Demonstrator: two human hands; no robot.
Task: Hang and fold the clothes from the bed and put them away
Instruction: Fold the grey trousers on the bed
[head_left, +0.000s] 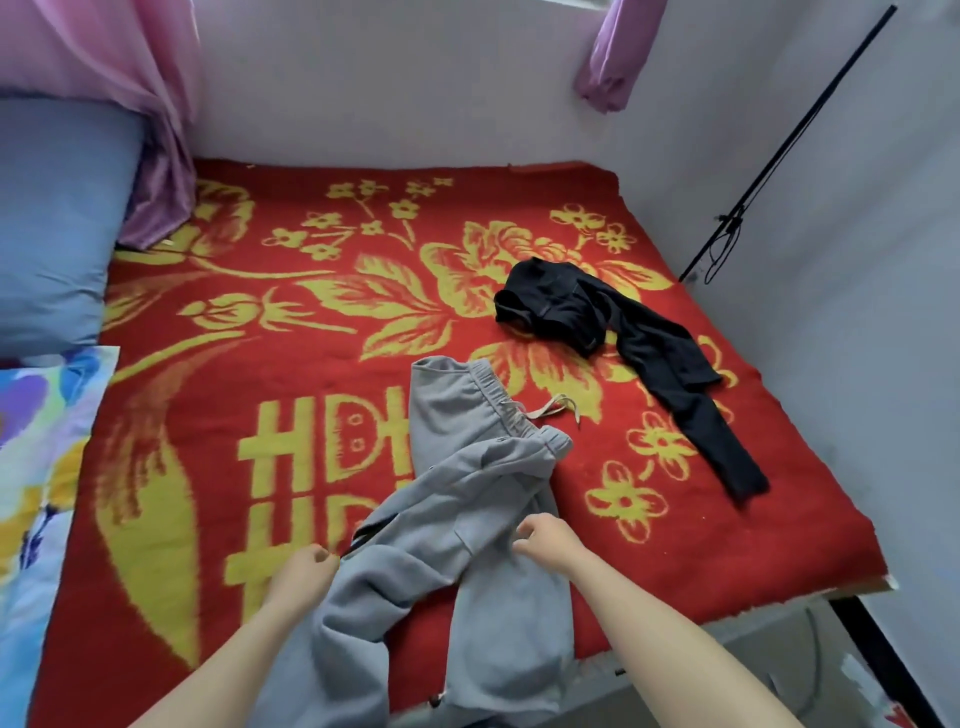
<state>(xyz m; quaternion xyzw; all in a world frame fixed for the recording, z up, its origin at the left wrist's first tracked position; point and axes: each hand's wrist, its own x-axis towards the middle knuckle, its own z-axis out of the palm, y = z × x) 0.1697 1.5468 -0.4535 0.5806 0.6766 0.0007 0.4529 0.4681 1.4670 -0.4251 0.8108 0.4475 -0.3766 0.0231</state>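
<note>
Showing one bed from above, covered by a red blanket (260, 364) with yellow flowers, on which two garments lie. Garment 1, the grey sweatpants (457, 493), lies at lower centre of the frame: its elastic waistband (498, 400) points up-frame with one drawstring (550, 408) trailing to the right, and its two legs run down over the near edge of the bed. Garment 2, a black garment (623, 322), lies crumpled at centre right, apart from the sweatpants, with one long narrow part stretching toward the lower right.

Two bare hands reach in from the bottom edge. The left hand (306, 571) sits at the left edge of the left trouser leg, thumb and fingers curled together and pinching the cloth there. The right hand (545, 540) rests on the right leg with fingers bent down onto the fabric; whether they hold a fold cannot be told.

Surroundings: one blue pillow (57, 218) at upper left, one floral quilt (31, 467) at the left edge, two pink curtains (130, 67) (618, 52) at the top, one black rod (795, 135) slanting across the right wall.
</note>
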